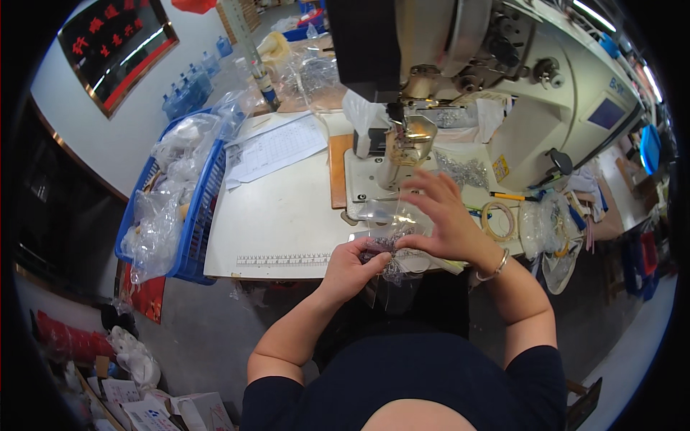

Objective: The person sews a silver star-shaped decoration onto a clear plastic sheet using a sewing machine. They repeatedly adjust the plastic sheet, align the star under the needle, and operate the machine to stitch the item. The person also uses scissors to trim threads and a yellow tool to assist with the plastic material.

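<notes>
At the table's front edge my left hand [348,267] is closed on a clear plastic bag [394,271] with small shiny grey pieces in or against it. Its thumb presses on the bundle from above. My right hand [449,219] is raised just to the right, fingers spread and slightly blurred. The right thumb reaches down to the bundle; whether it touches the plastic I cannot tell. A transparent sheet-like part [392,214] stands up behind the bundle, near the sewing machine [402,154]. What the left fingertips cover is hidden.
A printed ruler strip [284,260] runs along the front of the white table [266,215]. Papers [277,147] and a blue basket [198,223] of plastic bags are left. On the right lie a tape roll [499,221], a yellow pen [509,196] and a grey heap [466,172].
</notes>
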Tool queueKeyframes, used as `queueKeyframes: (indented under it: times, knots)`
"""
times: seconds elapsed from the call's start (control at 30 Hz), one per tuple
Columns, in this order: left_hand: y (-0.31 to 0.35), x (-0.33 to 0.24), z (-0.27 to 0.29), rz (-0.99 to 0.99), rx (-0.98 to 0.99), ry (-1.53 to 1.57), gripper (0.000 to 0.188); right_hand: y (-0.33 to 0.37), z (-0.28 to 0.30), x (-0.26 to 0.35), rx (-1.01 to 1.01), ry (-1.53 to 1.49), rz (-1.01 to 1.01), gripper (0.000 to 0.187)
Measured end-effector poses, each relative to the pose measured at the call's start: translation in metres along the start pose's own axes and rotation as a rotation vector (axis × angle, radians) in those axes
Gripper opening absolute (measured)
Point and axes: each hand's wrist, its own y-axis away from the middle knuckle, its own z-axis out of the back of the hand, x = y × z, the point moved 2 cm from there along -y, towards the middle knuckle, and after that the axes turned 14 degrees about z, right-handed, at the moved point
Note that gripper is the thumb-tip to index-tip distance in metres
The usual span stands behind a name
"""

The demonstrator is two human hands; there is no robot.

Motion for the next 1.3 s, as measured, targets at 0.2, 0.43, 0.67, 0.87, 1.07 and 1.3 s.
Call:
queueKeyframes:
  times: [0.2, 0.43, 0.67, 0.87, 1.07, 1.3]
  knots:
    - [-0.006, -0.002, -0.001, 0.045, -0.029, -0.118, 0.019, 0.012, -0.010, 0.003, 0.201, -0.264, -0.113, 0.019]
    - [-0.019, 0.000, -0.004, -0.064, 0.000, -0.058, 0.028, 0.019, -0.013, 0.016, 0.045, -0.061, -0.034, 0.014]
    - [-0.038, -0.014, 0.002, 0.220, 0.362, 0.070, 0.029, 0.028, -0.015, -0.007, 0.033, -0.545, -0.478, 0.013]
    - [-0.066, -0.060, 0.013, 0.175, 0.477, 0.012, 0.030, 0.020, -0.010, -0.026, -0.219, -0.608, -0.579, 0.015]
    - [-0.112, -0.129, 0.023, 0.296, 0.493, -0.081, 0.021, -0.010, -0.005, -0.059, -0.531, -0.727, -0.681, 0.010]
    - [-0.113, -0.148, 0.016, 0.390, 0.513, -0.192, 0.022, -0.008, -0.001, -0.041, -0.641, -0.494, -0.638, 0.017]
